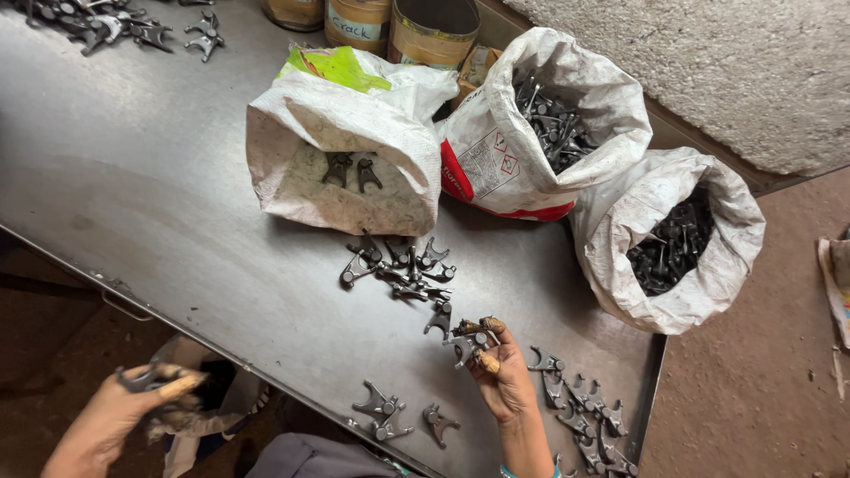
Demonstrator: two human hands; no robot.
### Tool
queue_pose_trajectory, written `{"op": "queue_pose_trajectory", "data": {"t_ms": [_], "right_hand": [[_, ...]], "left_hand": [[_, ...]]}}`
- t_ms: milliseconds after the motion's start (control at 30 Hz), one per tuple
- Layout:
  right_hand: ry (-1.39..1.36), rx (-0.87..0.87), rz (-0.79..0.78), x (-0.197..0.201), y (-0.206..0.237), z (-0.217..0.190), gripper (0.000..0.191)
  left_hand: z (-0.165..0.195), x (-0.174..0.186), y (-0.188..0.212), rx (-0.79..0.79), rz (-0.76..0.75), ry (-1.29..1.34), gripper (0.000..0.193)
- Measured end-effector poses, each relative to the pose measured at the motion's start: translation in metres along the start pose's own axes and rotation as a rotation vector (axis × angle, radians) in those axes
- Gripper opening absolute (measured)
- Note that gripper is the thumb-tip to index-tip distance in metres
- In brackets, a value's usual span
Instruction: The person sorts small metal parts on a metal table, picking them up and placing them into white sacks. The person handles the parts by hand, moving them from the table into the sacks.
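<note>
- The right hand was raised over the near part of the grey sheet-metal worktop, its fingers closed around a small dark forked metal part held at the fingertips.
- The left hand hung off the worktop's near edge, over the floor, closed on another dark forked metal piece; that hand was blurred.
- Just beyond the right hand lay a loose pile of similar dark forked parts, and a row of them lay to its right, near the worktop's corner.
- A few more forked parts lay near the front edge, between the two hands.
- Three white woven sacks stood at the far side: a slumped one with two forked parts inside, a middle one with red print full of dark metal pieces, and a right-hand one likewise filled.
- Three round tins stood behind the sacks.
- Another heap of dark parts lay at the far left corner.
</note>
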State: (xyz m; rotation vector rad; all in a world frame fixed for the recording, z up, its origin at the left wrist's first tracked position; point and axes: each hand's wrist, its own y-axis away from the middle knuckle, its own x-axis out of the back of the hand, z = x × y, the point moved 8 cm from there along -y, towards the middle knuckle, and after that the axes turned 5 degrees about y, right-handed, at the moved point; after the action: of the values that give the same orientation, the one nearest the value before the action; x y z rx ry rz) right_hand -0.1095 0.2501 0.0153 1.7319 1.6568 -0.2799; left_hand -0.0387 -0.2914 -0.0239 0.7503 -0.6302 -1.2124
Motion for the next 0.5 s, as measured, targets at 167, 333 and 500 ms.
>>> {"op": "queue_pose_trajectory", "data": {"t_ms": [167, 333, 500], "right_hand": [[-0.034, 0.018, -0.042, 0.004, 0.004, 0.004, 0.056], [-0.032, 0.037, -0.005, 0.005, 0.006, 0.005, 0.051], [0.103, 0.017, 0.110, 0.021, 0.012, 0.003, 0.046]], "left_hand": [[0.032, -0.109, 0.035, -0.005, -0.339, -0.089, 0.022], [0.056, -0.233, 0.056, -0.104, -0.778, 0.035, 0.021], [0.038, -0.305, 0.050, 0.005, -0.791, 0.189, 0.025]]}}
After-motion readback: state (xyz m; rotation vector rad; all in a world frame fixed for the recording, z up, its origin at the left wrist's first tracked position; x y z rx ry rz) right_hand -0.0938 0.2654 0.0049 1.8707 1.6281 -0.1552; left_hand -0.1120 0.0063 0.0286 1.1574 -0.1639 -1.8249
